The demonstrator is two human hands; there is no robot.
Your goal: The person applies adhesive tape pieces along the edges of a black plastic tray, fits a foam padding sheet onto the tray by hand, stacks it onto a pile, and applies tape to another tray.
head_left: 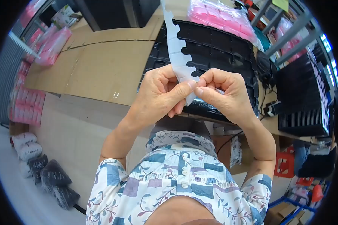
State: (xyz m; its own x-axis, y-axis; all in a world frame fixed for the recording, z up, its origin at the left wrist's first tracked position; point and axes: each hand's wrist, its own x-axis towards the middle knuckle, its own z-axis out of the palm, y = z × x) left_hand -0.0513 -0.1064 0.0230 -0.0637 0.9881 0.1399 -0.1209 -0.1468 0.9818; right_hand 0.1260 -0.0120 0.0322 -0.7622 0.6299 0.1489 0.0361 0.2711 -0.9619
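A long white strip with toothed tabs along its right edge (177, 47) rises from between my hands toward the top of the view. My left hand (159, 90) is closed on its lower part, thumb in front and fingers behind. Close beside it, my right hand (223, 92) pinches at the strip's tabbed edge, thumb and forefinger almost meeting the left thumb. A small pale piece shows behind the right fingers; what it belongs to is hidden. Beneath the hands lies a black molded plastic tray (214, 48) with shallow compartments.
Flattened cardboard (101, 71) covers the table on the left. Pink items in clear plastic (221, 18) lie behind the tray. A tall stack of black trays (302, 97) stands at right, near cables and a black adapter (272, 108). Wrapped bags (54, 174) sit on the floor at left.
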